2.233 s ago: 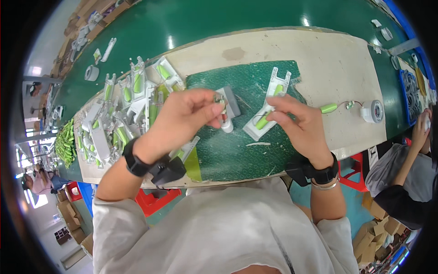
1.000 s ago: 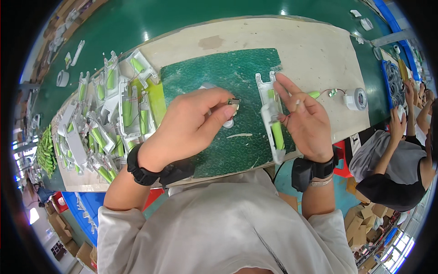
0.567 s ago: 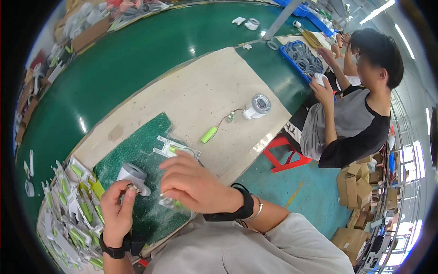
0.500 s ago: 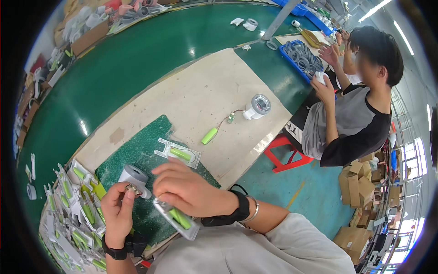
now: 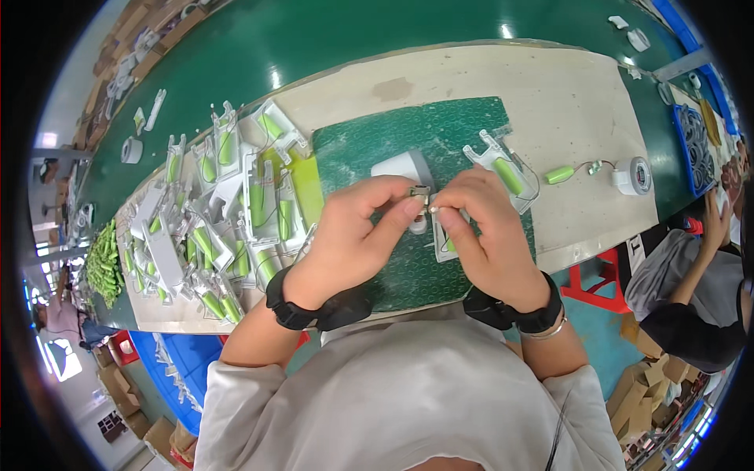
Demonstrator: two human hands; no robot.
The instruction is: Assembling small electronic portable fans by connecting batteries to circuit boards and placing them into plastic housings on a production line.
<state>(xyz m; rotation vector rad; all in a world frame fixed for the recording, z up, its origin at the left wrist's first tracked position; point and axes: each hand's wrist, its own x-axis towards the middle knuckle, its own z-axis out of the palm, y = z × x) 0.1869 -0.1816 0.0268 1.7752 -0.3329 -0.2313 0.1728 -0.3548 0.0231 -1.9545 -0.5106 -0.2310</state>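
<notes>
While both hands meet over the green mat (image 5: 440, 149), the left hand (image 5: 357, 228) and the right hand (image 5: 483, 228) pinch together a small metal part (image 5: 420, 194), fingers closed on it. Just behind it lies a white plastic housing (image 5: 400, 166); the tabletop (image 5: 550, 86) carries a tape roll (image 5: 633, 174).

beige board (image 5: 503, 86) on green bench (image 5: 314, 39); on board: green mat (image 5: 377, 149), white holders with green cells (image 5: 228, 228), tape roll (image 5: 632, 175).
</notes>
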